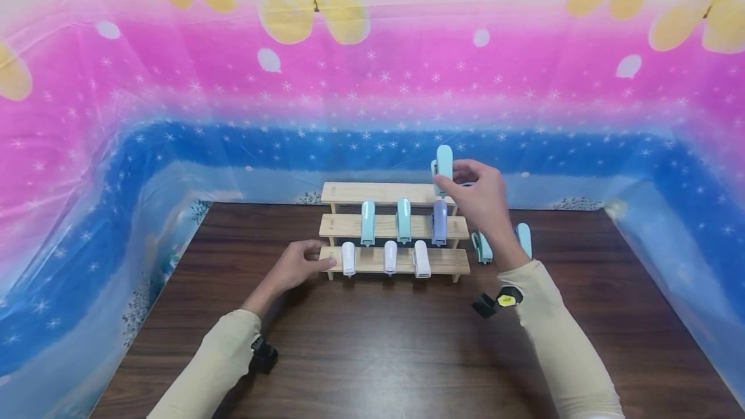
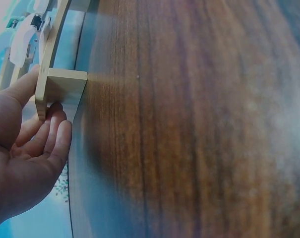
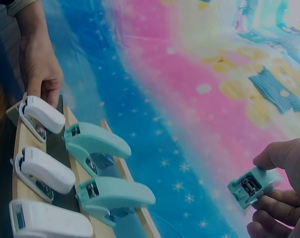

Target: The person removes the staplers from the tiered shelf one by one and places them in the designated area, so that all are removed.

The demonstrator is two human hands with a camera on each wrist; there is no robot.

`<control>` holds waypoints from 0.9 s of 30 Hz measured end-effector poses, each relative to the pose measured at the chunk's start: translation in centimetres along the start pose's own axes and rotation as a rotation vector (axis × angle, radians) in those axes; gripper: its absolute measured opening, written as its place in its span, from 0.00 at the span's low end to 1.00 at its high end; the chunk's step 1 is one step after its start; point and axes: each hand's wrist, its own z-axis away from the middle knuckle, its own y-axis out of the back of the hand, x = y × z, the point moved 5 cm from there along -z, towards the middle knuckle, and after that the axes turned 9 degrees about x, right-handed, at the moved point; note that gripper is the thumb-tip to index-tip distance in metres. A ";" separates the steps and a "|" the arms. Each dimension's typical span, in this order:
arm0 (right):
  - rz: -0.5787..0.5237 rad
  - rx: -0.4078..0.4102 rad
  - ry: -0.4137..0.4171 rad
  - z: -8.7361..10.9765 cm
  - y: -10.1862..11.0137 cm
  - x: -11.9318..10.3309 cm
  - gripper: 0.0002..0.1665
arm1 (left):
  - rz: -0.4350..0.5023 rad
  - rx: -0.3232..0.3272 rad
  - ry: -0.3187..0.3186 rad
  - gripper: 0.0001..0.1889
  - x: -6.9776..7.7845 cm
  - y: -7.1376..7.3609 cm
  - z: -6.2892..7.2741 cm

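In the head view, my right hand [image 1: 487,198] pinches a mint green stapler [image 1: 445,163] between thumb and fingers, over the right end of the top step. The right wrist view shows that stapler's [image 3: 250,186] open end, with metal parts inside. My left hand [image 1: 295,267] grips the left end of the lowest step of a three-step wooden rack [image 1: 372,193]; its thumb lies on top and its fingers curl under the board [image 2: 49,44]. Three white staplers [image 1: 390,257] stand on the lowest step. Two mint staplers [image 1: 368,222] and a purple one [image 1: 440,222] stand on the middle step.
Right of the rack, a green stapler [image 1: 482,247] and a mint one [image 1: 524,239] sit on the dark wooden table [image 1: 372,354], partly behind my right forearm. A printed pink and blue cloth [image 1: 372,83] hangs behind and along both sides of the table.
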 end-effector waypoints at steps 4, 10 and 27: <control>0.024 0.018 -0.004 0.1 1.1 0.5 0.30 | -0.001 0.001 0.007 0.29 0.2 0.0 0.0; 0.033 0.025 -0.019 -0.1 2.6 1.3 0.32 | -0.017 0.004 0.006 0.30 0.3 0.0 0.1; 0.129 0.085 -0.064 0.0 6.6 5.6 0.31 | -0.005 0.003 0.009 0.30 0.2 -0.1 0.0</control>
